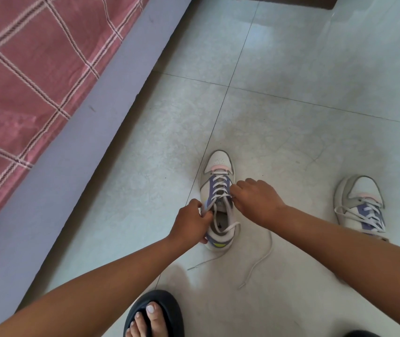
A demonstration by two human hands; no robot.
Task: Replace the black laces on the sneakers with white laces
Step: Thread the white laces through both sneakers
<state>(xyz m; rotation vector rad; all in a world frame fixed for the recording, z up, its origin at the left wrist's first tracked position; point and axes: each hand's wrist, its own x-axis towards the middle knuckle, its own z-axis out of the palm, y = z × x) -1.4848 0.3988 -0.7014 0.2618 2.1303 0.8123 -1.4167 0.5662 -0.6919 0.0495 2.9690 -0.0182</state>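
Just below centre of the frame, a white sneaker (pixel 218 200) with purple eyelet panels and a pink band behind the toe cap stands upright on the pale tiled floor (pixel 291 122), toe pointing toward the top of the frame. A white lace (pixel 219 188) is threaded in crossings up its front; its two loose ends trail off the heel side onto the floor, one curling toward lower centre, the other looping toward lower right. Left hand (pixel 190 221) is at the left side of the shoe's collar, fingers curled in a narrow grip around the lace and the edge of the opening. Right hand (pixel 257 203) sits just right of the upper eyelets, fingers bent, pinching the lace where it leaves the top crossing; the fingertips themselves are partly hidden by the knuckles. Both forearms reach in from the bottom corners. A second sneaker (pixel 360 205), same colours, stands well apart at the right edge of the frame, also laced in white, its heel hidden behind the right forearm. At bottom centre, a foot in a black slide sandal (pixel 155 314). Upper left: a bed (pixel 36 81) with pink checked sheet and a grey-purple side panel running diagonally.
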